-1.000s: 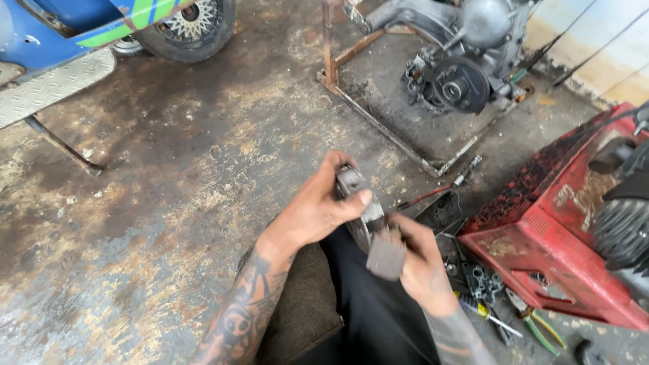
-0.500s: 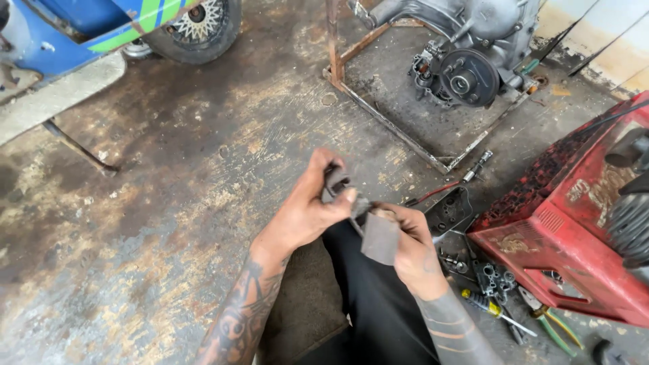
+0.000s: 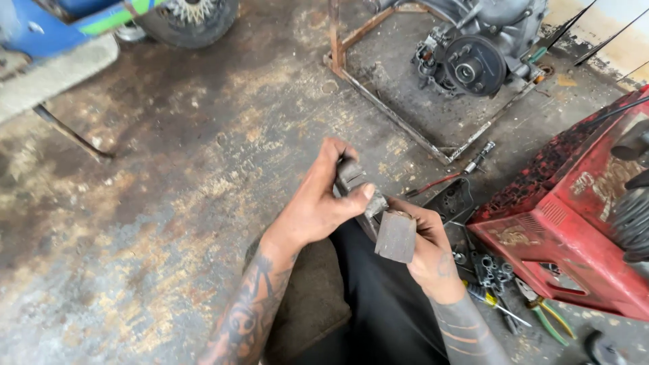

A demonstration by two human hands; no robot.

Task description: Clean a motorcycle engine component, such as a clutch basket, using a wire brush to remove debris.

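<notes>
My left hand (image 3: 318,203) grips a small grey metal part (image 3: 353,178) between thumb and fingers, above my black-trousered knee. My right hand (image 3: 426,250) holds a folded piece of grey abrasive paper (image 3: 396,236) pressed against the lower end of that part. Both hands meet in the middle of the view, over a stained concrete floor. Both forearms are tattooed.
A red metal toolbox (image 3: 561,223) stands at the right, with pliers (image 3: 547,314), a screwdriver (image 3: 490,297) and small sockets beside it. An engine (image 3: 473,47) sits on a rusty frame (image 3: 385,101) at the top. A blue vehicle's wheel (image 3: 186,17) is top left.
The view has drifted slightly. My hands stay together, and the paper has shifted a little against the metal part.
</notes>
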